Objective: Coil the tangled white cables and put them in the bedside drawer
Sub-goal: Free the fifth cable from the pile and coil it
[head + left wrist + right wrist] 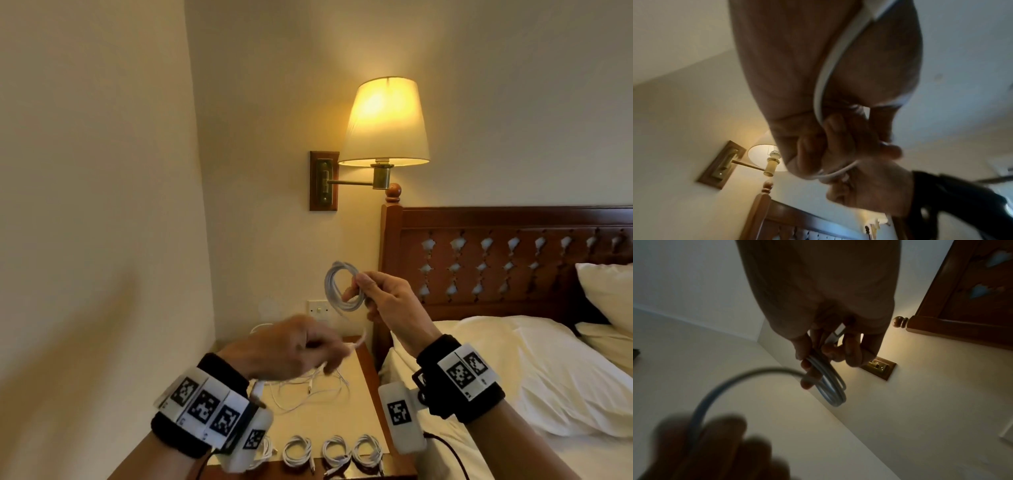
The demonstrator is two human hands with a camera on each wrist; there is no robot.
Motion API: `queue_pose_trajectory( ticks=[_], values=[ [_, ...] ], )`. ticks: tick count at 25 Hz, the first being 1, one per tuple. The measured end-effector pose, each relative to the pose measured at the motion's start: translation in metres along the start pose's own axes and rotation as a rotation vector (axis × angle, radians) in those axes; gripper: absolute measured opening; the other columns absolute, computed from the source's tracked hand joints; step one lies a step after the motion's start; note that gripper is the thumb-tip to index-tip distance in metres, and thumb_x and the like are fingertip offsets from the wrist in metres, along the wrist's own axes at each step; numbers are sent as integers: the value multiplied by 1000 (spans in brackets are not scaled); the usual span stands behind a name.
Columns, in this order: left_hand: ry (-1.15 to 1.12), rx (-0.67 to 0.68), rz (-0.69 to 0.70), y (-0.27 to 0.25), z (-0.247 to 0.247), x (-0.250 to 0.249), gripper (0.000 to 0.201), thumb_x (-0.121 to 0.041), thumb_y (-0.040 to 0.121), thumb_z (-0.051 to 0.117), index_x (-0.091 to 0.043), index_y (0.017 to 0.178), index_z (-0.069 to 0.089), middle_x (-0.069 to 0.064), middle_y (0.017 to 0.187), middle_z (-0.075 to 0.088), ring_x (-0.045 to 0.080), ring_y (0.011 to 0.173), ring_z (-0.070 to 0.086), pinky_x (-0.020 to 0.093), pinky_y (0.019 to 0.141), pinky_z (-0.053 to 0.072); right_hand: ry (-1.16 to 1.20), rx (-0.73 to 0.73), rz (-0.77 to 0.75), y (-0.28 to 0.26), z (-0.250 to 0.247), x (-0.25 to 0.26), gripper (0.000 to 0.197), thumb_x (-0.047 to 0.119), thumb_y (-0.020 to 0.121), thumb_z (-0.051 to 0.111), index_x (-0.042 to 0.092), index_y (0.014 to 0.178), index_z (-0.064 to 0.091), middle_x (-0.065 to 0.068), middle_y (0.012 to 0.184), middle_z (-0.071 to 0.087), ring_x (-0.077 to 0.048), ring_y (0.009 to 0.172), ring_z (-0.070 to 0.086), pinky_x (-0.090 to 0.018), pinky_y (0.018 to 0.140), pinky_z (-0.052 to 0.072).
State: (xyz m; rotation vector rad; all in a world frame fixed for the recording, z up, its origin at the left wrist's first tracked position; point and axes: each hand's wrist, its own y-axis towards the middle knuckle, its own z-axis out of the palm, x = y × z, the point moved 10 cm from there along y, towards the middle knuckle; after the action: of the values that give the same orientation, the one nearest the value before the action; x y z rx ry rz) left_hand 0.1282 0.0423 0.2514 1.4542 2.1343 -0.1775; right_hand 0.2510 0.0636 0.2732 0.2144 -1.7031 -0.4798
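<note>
Item: thin white round-loop cable coil (340, 289), light, limp, springy; we are judging it apt to unwind unless pinched where the loops cross. We are holding it above the cream-topped bedside table (368, 404), right hand (387, 301) gripping the gathered loops, left hand (291, 349) curled round the trailing end. Finished white coils (334, 450) are lying along the table's near edge, loose white cables (308, 394) behind them.
</note>
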Motion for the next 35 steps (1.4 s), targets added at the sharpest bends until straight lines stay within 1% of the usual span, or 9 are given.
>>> queue_pose_trajectory(
  ticks=[4, 7, 12, 17, 21, 24, 27, 30, 35],
  values=[
    [-47, -487, 150, -2, -64, -4, 34, -32, 101, 44, -22, 70, 52, -6, 61, 47, 11, 56, 40, 29, 56, 36, 14, 156, 28, -9, 18, -1, 35, 28, 103, 40, 4, 95, 63, 1, 71, 62, -10, 56, 33, -24, 55, 29],
    [9, -669, 145, -7, -76, 9, 30, -36, 99, 45, -26, 70, 53, -9, 59, 49, 11, 54, 42, 30, 54, 39, 70, 203, 60, -11, 23, -2, 31, 29, 104, 38, 8, 94, 59, 3, 68, 53, -6, 54, 34, -20, 53, 31],
    [148, -558, 158, -9, -71, 39, 33, -45, 95, 50, -17, 95, 68, -7, 74, 66, 8, 65, 59, 21, 62, 48, 125, 170, 147, -6, 11, -7, 29, 32, 103, 37, 12, 90, 55, 7, 61, 40, -5, 52, 29, -18, 48, 25],
    [655, -539, 159, -9, -63, 50, 29, -38, 95, 40, -25, 100, 66, -13, 95, 68, 5, 90, 59, 33, 88, 47, 95, 83, 235, 2, 4, -23, 30, 34, 103, 40, 14, 89, 57, 10, 58, 41, -4, 48, 32, -19, 47, 26],
    [372, -819, 132, -26, -88, 63, 19, -22, 97, 50, -13, 102, 67, -4, 95, 69, 8, 82, 65, 30, 75, 56, 305, 91, 312, 0, 11, -25, 30, 32, 102, 43, 11, 88, 59, 7, 56, 40, -7, 48, 31, -20, 46, 26],
    [271, -1026, -49, -33, -92, 81, 8, -10, 90, 67, -9, 95, 73, -1, 84, 73, 12, 73, 67, 36, 71, 58, 426, 132, 349, -1, 27, -25, 32, 31, 102, 43, 8, 89, 59, 5, 56, 38, -6, 46, 28, -19, 43, 26],
    [-329, -1125, -258, -31, -81, 111, 10, -7, 87, 69, -4, 95, 72, 5, 81, 74, 19, 73, 72, 37, 73, 61, 508, 144, 359, 2, 35, -26, 33, 31, 103, 42, 7, 89, 60, 5, 56, 38, -5, 43, 27, -18, 41, 27],
    [-1035, -1082, -338, -17, -56, 125, 16, -2, 87, 66, 3, 102, 68, 16, 86, 74, 23, 77, 73, 29, 68, 61, 541, 154, 355, 3, 37, -26, 33, 31, 103, 40, 9, 88, 59, 5, 57, 38, -5, 44, 28, -18, 42, 27],
    [-1343, -800, -393, 8, -26, 100, 20, -3, 97, 50, 4, 105, 67, 12, 76, 70, 19, 70, 70, 27, 66, 59, 530, 127, 351, 2, 35, -25, 31, 31, 103, 40, 11, 88, 57, 5, 59, 37, -5, 44, 29, -18, 43, 27]
  ],
)
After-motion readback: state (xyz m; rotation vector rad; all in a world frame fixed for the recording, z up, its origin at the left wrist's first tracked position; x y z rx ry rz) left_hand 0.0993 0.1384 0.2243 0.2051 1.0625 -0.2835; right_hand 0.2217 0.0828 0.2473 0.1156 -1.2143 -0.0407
